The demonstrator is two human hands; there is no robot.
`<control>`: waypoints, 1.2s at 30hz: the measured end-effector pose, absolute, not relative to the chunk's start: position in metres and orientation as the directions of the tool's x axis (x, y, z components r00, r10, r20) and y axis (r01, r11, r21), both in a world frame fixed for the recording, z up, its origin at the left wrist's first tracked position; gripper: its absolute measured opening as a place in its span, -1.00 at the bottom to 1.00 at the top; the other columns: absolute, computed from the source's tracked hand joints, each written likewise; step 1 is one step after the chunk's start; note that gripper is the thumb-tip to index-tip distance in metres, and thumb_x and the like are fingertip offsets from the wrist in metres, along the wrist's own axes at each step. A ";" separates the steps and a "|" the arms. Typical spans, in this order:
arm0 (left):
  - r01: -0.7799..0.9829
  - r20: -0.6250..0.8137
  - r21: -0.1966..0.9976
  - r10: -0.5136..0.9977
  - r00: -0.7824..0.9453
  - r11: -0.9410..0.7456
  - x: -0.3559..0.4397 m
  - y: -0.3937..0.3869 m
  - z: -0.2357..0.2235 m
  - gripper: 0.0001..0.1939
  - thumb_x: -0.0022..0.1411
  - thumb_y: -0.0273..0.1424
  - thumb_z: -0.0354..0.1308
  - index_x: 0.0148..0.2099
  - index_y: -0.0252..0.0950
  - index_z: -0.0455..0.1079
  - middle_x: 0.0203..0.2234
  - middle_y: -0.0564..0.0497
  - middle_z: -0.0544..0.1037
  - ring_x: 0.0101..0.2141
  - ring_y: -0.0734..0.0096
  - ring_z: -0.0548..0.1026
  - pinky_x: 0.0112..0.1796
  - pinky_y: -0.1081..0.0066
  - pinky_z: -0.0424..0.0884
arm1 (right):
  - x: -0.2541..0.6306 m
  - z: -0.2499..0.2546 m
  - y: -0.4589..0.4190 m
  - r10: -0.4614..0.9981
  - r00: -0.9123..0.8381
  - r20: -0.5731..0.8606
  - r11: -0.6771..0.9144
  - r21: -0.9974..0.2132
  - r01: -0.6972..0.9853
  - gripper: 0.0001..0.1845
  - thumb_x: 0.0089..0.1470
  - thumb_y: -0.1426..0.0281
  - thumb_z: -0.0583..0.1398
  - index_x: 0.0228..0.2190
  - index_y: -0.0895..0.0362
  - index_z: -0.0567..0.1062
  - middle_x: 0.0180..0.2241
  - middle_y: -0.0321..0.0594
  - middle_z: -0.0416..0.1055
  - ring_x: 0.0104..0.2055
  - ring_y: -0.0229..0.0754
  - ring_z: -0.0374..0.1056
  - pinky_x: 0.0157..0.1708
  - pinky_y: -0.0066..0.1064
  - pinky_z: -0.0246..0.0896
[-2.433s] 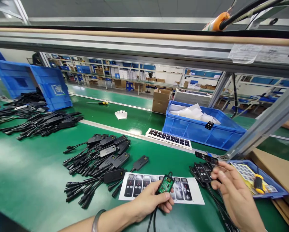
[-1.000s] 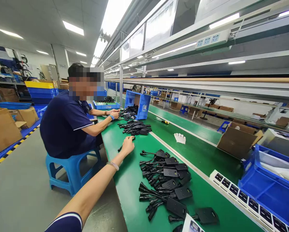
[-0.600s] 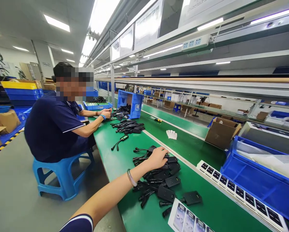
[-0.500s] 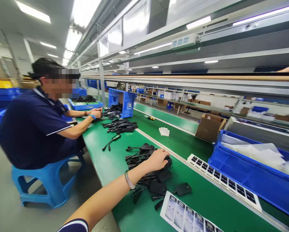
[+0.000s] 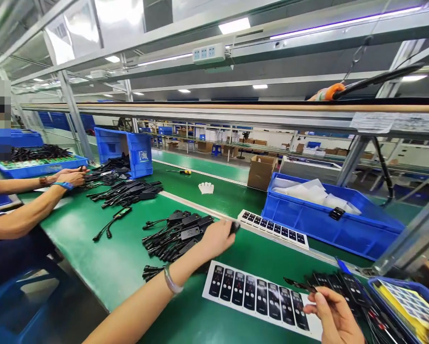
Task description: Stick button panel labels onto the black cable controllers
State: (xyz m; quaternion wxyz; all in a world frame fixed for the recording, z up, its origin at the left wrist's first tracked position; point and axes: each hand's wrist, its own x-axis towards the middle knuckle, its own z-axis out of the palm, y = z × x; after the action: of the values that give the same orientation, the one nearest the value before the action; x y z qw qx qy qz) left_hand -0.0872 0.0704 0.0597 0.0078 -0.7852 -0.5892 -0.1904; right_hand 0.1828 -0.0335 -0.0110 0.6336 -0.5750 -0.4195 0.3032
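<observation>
My left hand (image 5: 217, 237) is closed round a black controller unit (image 5: 234, 226). It hovers between the pile of black cabled controllers (image 5: 178, 231) and the white sticker sheet (image 5: 257, 296) printed with black faceplates. At the bottom right, my right hand (image 5: 334, 317) is curled, its fingertips pinching a thin black faceplate strip (image 5: 296, 284). That strip belongs to a bunch of black faceplates and cables (image 5: 343, 286). Both hands are over the green bench (image 5: 103, 267).
A co-worker sits at the left, with hands (image 5: 69, 177) on another heap of cabled units (image 5: 126, 191). One unit (image 5: 112, 222) lies alone. Behind are a white label strip (image 5: 272, 229), a blue crate of paper (image 5: 329, 222), a white glove (image 5: 206, 188), a cardboard box (image 5: 260, 172) and a blue tray (image 5: 408, 301).
The view has swung back right from the co-worker. My left hand reached into the pile, closed on a black unit and drew it toward the sticker sheet. My right hand is back in view.
</observation>
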 end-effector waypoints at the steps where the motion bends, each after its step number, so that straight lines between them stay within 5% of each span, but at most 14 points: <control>1: 0.929 0.375 0.240 0.909 0.180 -0.283 -0.093 0.072 0.068 -0.64 0.25 -0.37 -0.06 0.05 -0.38 0.28 -0.17 -0.22 0.42 -0.20 0.16 0.46 -0.17 0.21 0.37 | 0.185 -0.012 -0.033 0.862 0.468 0.197 0.171 -0.980 0.096 -0.48 -0.12 -0.04 0.25 -0.29 0.11 0.41 -0.46 -0.28 0.45 -0.49 -0.20 0.41 -0.41 -0.39 0.35; 4: 0.801 0.614 0.472 0.789 0.000 -0.367 -0.100 0.069 0.088 -0.57 0.30 -0.34 -0.12 0.19 -0.31 0.08 -0.08 -0.17 0.32 -0.14 0.29 0.41 -0.12 0.29 0.35 | 0.188 -0.014 -0.033 0.862 0.450 0.234 0.230 -0.971 0.065 -0.53 -0.07 0.01 0.24 -0.27 0.10 0.41 -0.44 -0.28 0.43 -0.47 -0.19 0.40 -0.39 -0.37 0.34; 6: 0.532 0.650 0.682 0.749 -0.125 -0.503 -0.091 0.060 0.089 -0.61 0.26 -0.28 -0.03 0.11 -0.29 0.17 -0.19 -0.07 0.35 -0.22 0.37 0.41 -0.20 0.37 0.37 | 0.187 -0.013 -0.034 0.867 0.428 0.254 0.273 -0.962 0.017 -0.59 -0.03 0.05 0.23 -0.27 0.09 0.41 -0.41 -0.29 0.41 -0.46 -0.21 0.39 -0.39 -0.36 0.33; 8: 0.173 0.498 0.863 0.858 -0.124 -0.475 -0.069 0.044 0.077 -0.69 0.24 -0.22 0.03 -0.06 -0.29 0.25 -0.35 0.02 0.37 -0.37 0.47 0.39 -0.32 0.45 0.36 | 0.185 -0.009 -0.035 0.875 0.407 0.262 0.305 -0.951 -0.046 -0.66 0.01 0.08 0.22 -0.30 0.08 0.41 -0.40 -0.29 0.38 -0.46 -0.22 0.36 -0.40 -0.37 0.33; 10: -0.142 0.204 0.970 0.978 0.041 -0.196 -0.043 0.024 0.055 -0.72 0.22 -0.17 0.05 -0.18 -0.30 0.23 -0.46 0.09 0.38 -0.55 0.60 0.31 -0.48 0.53 0.29 | 0.183 -0.004 -0.036 0.889 0.381 0.253 0.313 -0.944 -0.101 -0.71 0.04 0.11 0.21 -0.32 0.07 0.41 -0.42 -0.31 0.36 -0.47 -0.25 0.33 -0.42 -0.40 0.31; 12: -0.269 -0.081 0.952 0.967 0.240 0.146 -0.020 0.003 0.030 -0.67 0.15 -0.13 0.12 -0.26 -0.30 0.18 -0.48 0.11 0.39 -0.66 0.69 0.22 -0.62 0.59 0.16 | 0.182 -0.001 -0.038 0.907 0.348 0.237 0.299 -0.944 -0.137 -0.74 0.06 0.14 0.20 -0.32 0.06 0.41 -0.45 -0.34 0.33 -0.49 -0.28 0.31 -0.46 -0.43 0.29; 15: -0.290 -0.245 0.875 0.872 0.424 0.388 -0.003 -0.020 0.005 -0.56 0.04 -0.16 0.25 -0.19 -0.32 0.18 -0.44 0.05 0.47 -0.65 0.69 0.31 -0.60 0.60 0.22 | 0.180 0.002 -0.041 0.932 0.294 0.211 0.260 -0.955 -0.141 -0.77 0.10 0.16 0.18 -0.33 0.06 0.40 -0.48 -0.35 0.30 -0.51 -0.30 0.27 -0.50 -0.47 0.25; 21: -0.274 -0.247 0.836 0.773 0.584 0.475 -0.008 -0.034 0.002 -0.44 -0.06 -0.31 0.34 -0.05 -0.32 0.20 -0.27 -0.08 0.52 -0.46 0.43 0.55 -0.40 0.45 0.44 | 0.174 0.004 -0.043 0.959 0.223 0.175 0.167 -0.984 0.055 -0.79 0.07 0.19 0.20 -0.40 0.08 0.41 -0.53 -0.39 0.26 -0.61 -0.38 0.21 -0.58 -0.53 0.17; 36: -0.290 -0.235 0.764 0.667 0.706 0.576 -0.002 -0.046 -0.008 -0.35 -0.10 -0.37 0.39 0.01 -0.25 0.16 -0.30 -0.07 0.52 -0.31 0.25 0.59 -0.26 0.32 0.46 | 0.161 0.006 -0.052 0.986 0.133 0.105 0.073 -0.971 0.226 -0.80 0.00 0.22 0.24 -0.45 0.10 0.51 -0.57 -0.30 0.37 -0.58 -0.30 0.24 -0.66 -0.55 0.16</control>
State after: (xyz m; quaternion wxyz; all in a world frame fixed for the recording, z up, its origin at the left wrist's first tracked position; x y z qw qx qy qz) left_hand -0.0022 -0.0461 -0.0080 -0.8490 -0.3640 -0.2595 -0.2818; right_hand 0.1607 -0.0521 0.0055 0.4983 -0.5639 -0.5371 0.3812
